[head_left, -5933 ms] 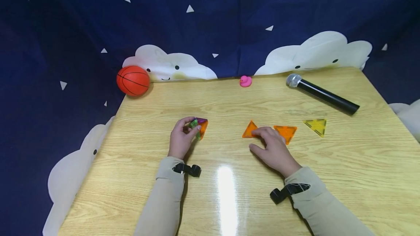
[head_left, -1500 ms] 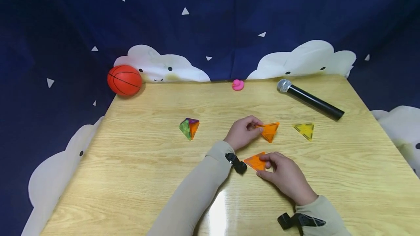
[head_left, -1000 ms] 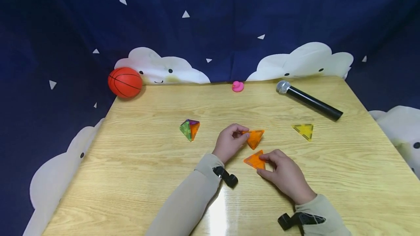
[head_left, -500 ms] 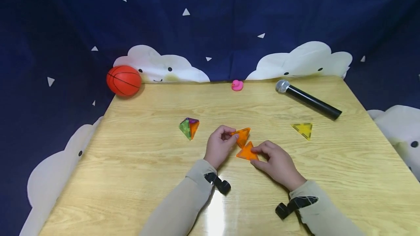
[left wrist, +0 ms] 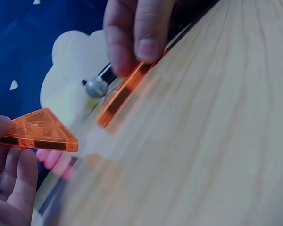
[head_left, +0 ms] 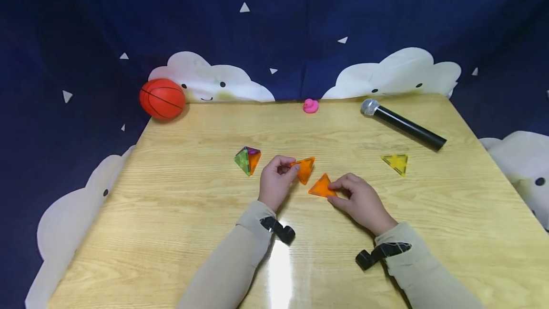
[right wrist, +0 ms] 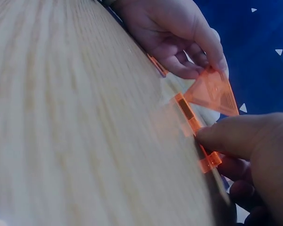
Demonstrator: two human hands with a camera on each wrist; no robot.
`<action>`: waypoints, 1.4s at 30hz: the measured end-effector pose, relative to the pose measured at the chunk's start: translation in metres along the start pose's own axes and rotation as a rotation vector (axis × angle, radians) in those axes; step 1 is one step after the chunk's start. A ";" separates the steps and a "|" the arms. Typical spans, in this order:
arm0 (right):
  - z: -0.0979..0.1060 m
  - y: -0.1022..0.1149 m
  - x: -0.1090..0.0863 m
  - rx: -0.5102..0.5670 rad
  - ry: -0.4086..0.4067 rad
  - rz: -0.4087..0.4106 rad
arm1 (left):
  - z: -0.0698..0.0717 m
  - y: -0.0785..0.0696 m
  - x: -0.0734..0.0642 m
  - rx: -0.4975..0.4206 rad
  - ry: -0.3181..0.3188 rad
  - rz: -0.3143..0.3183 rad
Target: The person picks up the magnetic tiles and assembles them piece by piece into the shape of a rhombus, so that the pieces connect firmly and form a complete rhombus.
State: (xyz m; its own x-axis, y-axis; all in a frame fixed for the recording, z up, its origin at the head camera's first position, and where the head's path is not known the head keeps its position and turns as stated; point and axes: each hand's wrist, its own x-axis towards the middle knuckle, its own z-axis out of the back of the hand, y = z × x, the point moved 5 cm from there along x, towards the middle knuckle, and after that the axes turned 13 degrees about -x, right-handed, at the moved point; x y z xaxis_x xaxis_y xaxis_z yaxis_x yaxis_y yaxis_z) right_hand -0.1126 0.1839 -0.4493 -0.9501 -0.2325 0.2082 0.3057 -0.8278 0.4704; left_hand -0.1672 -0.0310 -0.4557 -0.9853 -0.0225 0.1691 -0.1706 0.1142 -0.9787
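Note:
My left hand (head_left: 275, 182) pinches an orange triangular magnetic tile (head_left: 306, 169) between thumb and fingers. In the left wrist view that tile is raised off the tabletop. My right hand (head_left: 362, 204) grips a second orange triangular magnetic tile (head_left: 320, 187) by its right side; the right wrist view shows it low at the table surface. A narrow gap parts the two tiles in the head view. Left of my left hand stands a small pyramid (head_left: 248, 160) of green, purple and orange tiles. A yellow triangular tile (head_left: 396, 163) lies flat, farther right.
At the back left corner sits a red basketball (head_left: 162, 99). A pink rubber duck (head_left: 310, 106) is near the back edge, and a black microphone (head_left: 407, 125) lies at the back right. A dark blue cloud-patterned cloth (head_left: 274, 23) hangs behind the wooden table (head_left: 171, 232).
My left hand has let go of the pyramid, taken an orange tile and carried it left. My right hand has taken the other orange tile and recently moved it slightly left and away from me.

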 end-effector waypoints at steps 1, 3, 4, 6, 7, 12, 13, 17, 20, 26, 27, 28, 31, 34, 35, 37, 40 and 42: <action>0.000 -0.001 0.001 -0.003 0.000 -0.003 | 0.003 0.000 0.001 -0.001 -0.010 -0.001; -0.001 -0.003 0.001 -0.012 -0.002 -0.011 | 0.009 0.001 0.001 0.004 -0.030 -0.002; -0.002 -0.004 0.002 -0.016 -0.005 -0.011 | 0.012 0.002 0.001 0.009 -0.038 -0.004; -0.004 -0.006 0.004 -0.028 -0.012 -0.003 | 0.017 0.003 0.002 0.015 -0.056 -0.010; -0.004 -0.006 0.006 -0.031 -0.016 0.001 | 0.019 0.003 0.003 0.017 -0.065 -0.015; -0.007 -0.006 0.020 -0.038 -0.032 0.023 | 0.025 0.002 0.006 0.030 -0.085 -0.027; -0.008 -0.006 0.023 -0.037 -0.029 0.021 | 0.025 0.001 0.006 0.031 -0.089 -0.023; -0.009 -0.006 0.029 -0.024 -0.007 0.015 | 0.024 -0.001 0.004 0.034 -0.101 -0.010; -0.007 -0.005 0.026 -0.018 -0.012 0.006 | 0.023 -0.002 0.000 0.025 -0.102 -0.005; -0.013 0.001 0.013 0.017 0.013 -0.001 | 0.030 0.001 -0.016 0.030 -0.121 0.030; -0.015 0.002 0.011 0.020 0.022 -0.001 | 0.032 0.002 -0.018 0.034 -0.126 0.034; -0.017 0.002 0.010 0.023 0.026 -0.002 | 0.033 0.003 -0.019 0.035 -0.126 0.036; -0.019 0.002 0.009 0.021 0.018 -0.008 | 0.034 0.004 -0.019 0.032 -0.112 0.024; -0.015 0.001 0.014 0.018 -0.010 0.002 | 0.032 0.001 -0.012 0.024 -0.096 0.003; -0.013 0.000 0.016 0.017 -0.018 0.008 | 0.031 0.000 -0.009 0.022 -0.097 -0.003; -0.010 0.001 0.019 0.014 -0.020 0.015 | 0.030 -0.002 -0.006 0.022 -0.102 -0.012; -0.009 0.001 0.021 0.015 -0.007 0.014 | 0.029 -0.007 -0.007 0.021 -0.110 -0.007; -0.008 0.001 0.021 0.014 0.001 0.011 | 0.030 -0.007 -0.007 0.024 -0.108 -0.009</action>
State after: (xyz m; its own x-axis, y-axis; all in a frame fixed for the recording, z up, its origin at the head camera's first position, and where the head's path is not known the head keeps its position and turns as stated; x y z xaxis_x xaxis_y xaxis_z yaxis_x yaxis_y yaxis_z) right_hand -0.1322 0.1737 -0.4516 -0.9467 -0.2419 0.2126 0.3168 -0.8179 0.4803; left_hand -0.1593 -0.0609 -0.4535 -0.9774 -0.1308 0.1660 -0.1783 0.0894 -0.9799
